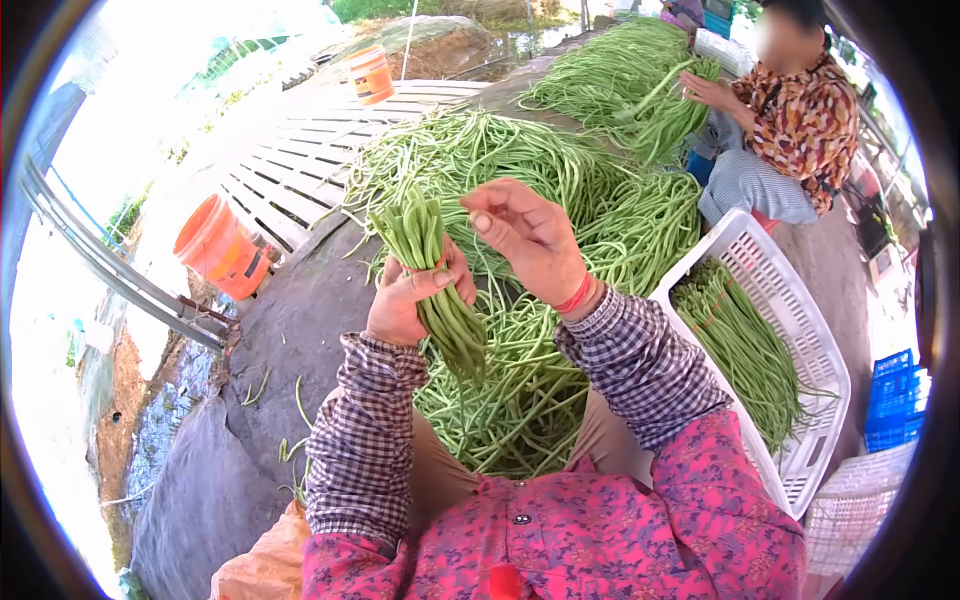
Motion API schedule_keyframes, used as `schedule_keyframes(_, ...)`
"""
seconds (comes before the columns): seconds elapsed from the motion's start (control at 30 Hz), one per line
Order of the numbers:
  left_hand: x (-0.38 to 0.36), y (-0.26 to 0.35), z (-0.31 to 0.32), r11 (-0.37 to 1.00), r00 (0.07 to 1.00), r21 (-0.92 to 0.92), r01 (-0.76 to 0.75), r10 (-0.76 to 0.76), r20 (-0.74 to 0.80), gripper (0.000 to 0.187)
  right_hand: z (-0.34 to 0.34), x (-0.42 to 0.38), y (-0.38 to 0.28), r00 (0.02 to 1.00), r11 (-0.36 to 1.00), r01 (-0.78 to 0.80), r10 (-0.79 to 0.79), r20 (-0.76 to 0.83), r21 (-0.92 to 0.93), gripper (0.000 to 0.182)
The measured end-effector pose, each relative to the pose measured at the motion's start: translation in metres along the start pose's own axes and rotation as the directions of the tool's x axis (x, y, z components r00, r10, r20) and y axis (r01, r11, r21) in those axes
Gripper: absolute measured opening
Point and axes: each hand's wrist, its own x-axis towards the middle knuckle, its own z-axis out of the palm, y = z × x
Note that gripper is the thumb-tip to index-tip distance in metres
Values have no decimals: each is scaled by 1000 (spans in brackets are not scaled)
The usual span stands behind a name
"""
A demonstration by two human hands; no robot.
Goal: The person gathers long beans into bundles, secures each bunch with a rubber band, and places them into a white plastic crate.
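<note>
One bundle of yardlong beans (432,278) is up in the left hand (408,300), fingers wrapped tight round its middle, thumb across the front; a red rubber band (441,259) sits on the bundle just above the thumb. Bundle held above the loose bean heap (520,200), near the person's lap

Right hand (528,238) just beside the bundle top, not touching it; fingers half curled, holding nothing I can make out, though thumb and forefinger look pinched together. Red band (575,295) on that wrist

Judgement on the step: banding the bundle. Keep the left grip firm below the band so pods don't slide, keep tips level, seat the band square rather than diagonal, don't over-stretch or it cuts the pods

Surface: dark grey tarp (300,330) on the ground, heap runs from the near edge to the far edge. White plastic crate (800,320) at the right edge holds tied bundles (745,345). White slatted panel (300,170) at the far left edge, two orange buckets (222,247) by it

Room: outdoors, strong sun, metal rail (110,265) and wet ground left. A second person (790,120) sits at the far right corner, hands in another bean pile (630,80). Blue crates (893,400) far right
</note>
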Motion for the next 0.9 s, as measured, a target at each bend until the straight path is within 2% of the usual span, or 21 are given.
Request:
schedule_keyframes(0.07,2,-2,2,999,1000,39,8,-9,20,27,1,9,-8,995,986,102,-103,-3,-132,24)
schedule_keyframes(0.13,2,-5,3,993,1000,114,17,-18,3,27,-2,10,-9,999,989,42,-39,25,-140,29)
schedule_keyframes(0.2,3,-6,3,995,999,82,51,-52,3,22,-2,11,-1,999,992,26,-22,32,-126,28)
schedule_keyframes(0.27,1,-3,7,992,997,100,70,-69,-19,21,-7,12,-3,999,994,-25,27,22,-107,21)
schedule_keyframes(0.3,1,-2,9,989,993,127,78,-66,-101,22,-13,13,-5,998,992,-45,50,37,-119,20)
schedule_keyframes(0.33,0,-1,7,980,990,172,96,-76,-120,22,-17,13,-8,996,990,-66,73,50,-128,19)
schedule_keyframes(0.4,0,1,3,957,982,257,137,-99,-158,22,-21,13,-11,995,958,6,24,101,-286,18)
schedule_keyframes(0.47,1,5,3,880,983,451,148,-78,-169,21,-26,12,-7,981,920,129,-65,182,-370,17)
schedule_keyframes(0.5,2,8,0,834,985,533,146,-71,-158,22,-25,10,-8,982,924,93,-24,187,-371,16)
schedule_keyframes(0.6,4,9,1,675,983,727,130,6,-182,26,-29,3,5,953,799,254,-111,282,-545,8)
schedule_keyframes(0.67,5,11,5,567,974,815,122,89,-209,28,-29,0,2,960,815,187,-32,279,-548,7)
schedule_keyframes(0.7,5,11,1,580,965,806,116,126,-229,25,-32,2,0,957,837,134,30,289,-531,7)
schedule_keyframes(0.73,4,12,-5,687,958,722,78,149,-245,24,-36,4,-3,949,855,81,90,302,-512,7)
schedule_keyframes(0.77,3,14,-12,779,948,626,31,174,-265,22,-45,7,-11,931,894,-146,269,247,-423,21)
schedule_keyframes(0.83,-1,25,-22,919,944,388,-67,184,-274,20,-66,12,2,928,926,-247,311,204,-285,32)
schedule_keyframes(0.87,-1,27,-23,951,961,254,-176,222,-167,23,-70,15,10,925,932,-294,333,185,-210,38)
schedule_keyframes(0.9,1,27,-24,958,960,105,-266,273,-60,25,-63,14,11,935,885,-212,308,178,-415,53)
